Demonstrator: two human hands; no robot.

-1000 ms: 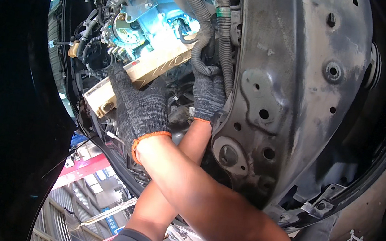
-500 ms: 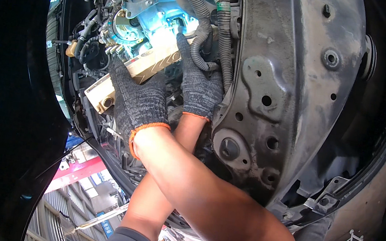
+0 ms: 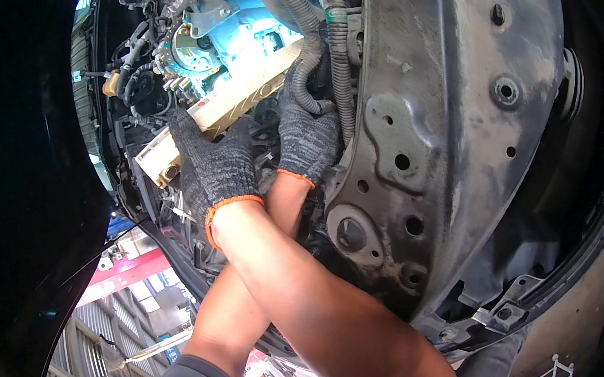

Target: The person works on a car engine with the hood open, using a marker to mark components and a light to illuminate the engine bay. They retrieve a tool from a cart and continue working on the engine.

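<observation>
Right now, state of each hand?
Left hand: cannot tell; fingers partly hidden behind corrugated hose.
Right hand: closed, holding cream-coloured bar.

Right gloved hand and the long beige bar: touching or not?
Touching. The head view shows the right hand wrapped over the beige bar, which emerges on either side of the grip.

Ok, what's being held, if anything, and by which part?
The right hand grips the pale bar near its lower-left end; whether the left hand holds anything can't be told.
</observation>
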